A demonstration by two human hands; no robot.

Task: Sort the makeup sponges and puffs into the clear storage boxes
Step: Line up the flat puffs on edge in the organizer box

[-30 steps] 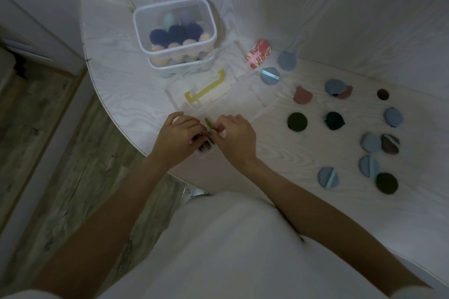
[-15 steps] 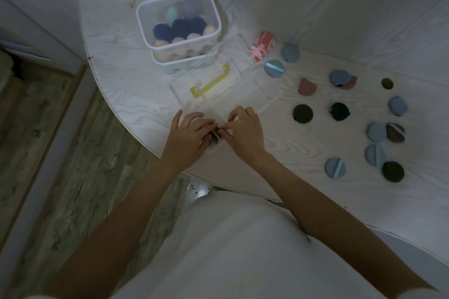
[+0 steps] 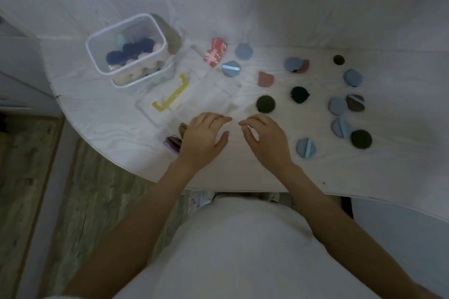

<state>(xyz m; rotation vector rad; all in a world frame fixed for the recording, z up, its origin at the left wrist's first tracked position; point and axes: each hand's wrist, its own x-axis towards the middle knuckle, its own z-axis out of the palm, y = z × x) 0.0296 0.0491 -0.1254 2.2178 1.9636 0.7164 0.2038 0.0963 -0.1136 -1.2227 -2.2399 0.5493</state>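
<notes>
Dim room, white wood-grain tabletop [image 3: 102, 114] with curved edge, plank floor at left. Left hand [image 3: 202, 139] and right hand [image 3: 266, 139] rest side by side near the front edge, palms down, fingers [image 3: 220, 119] loosely spread, released, gripping nothing. Small clear box [image 3: 173, 142] just left of the left hand, partly hidden by it, dark puffs stacked on edge inside. Tall clear storage box [image 3: 127, 50] at back left, lid off, filled with navy, peach and mint sponges. Flat clear lid with yellow handle [image 3: 171, 97] lies in front of it. Red-and-white patterned item [image 3: 215, 52] beside the lid, cannot tell what it is. Round puffs scattered over the right half of the tabletop: blue puff [image 3: 305, 147] near the right hand, dark green puff [image 3: 265, 104], black puff [image 3: 300, 94], pink puff [image 3: 266, 79], several more blue ones further right.
</notes>
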